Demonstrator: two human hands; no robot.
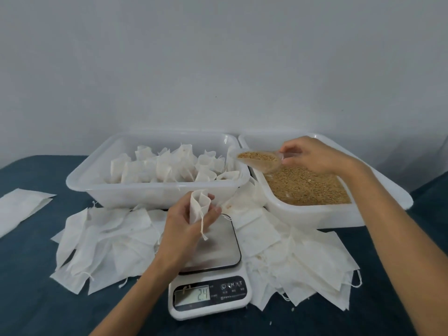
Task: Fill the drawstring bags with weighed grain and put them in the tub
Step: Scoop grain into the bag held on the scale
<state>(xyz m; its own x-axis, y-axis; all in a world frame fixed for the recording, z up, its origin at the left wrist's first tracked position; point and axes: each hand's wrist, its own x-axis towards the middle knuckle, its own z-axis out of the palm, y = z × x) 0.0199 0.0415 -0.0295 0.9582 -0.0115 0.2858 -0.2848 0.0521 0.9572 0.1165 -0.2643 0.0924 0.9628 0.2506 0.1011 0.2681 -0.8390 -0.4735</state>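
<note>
My left hand [188, 220] grips a small white drawstring bag [199, 206] upright above the steel plate of the kitchen scale [219, 248], its mouth held apart and its string dangling. The scale's display [202, 294] reads 2.4. My right hand [312, 155] holds a clear plastic scoop [259, 161] heaped with brown grain, level, above the left end of the grain tub [310, 212]. To the left stands the white tub [155, 192] holding several filled bags.
Flat empty bags lie in heaps left [106, 243] and right [295, 258] of the scale on the dark blue tabletop. One loose white sheet [21, 209] lies at the far left. A plain wall rises behind the tubs.
</note>
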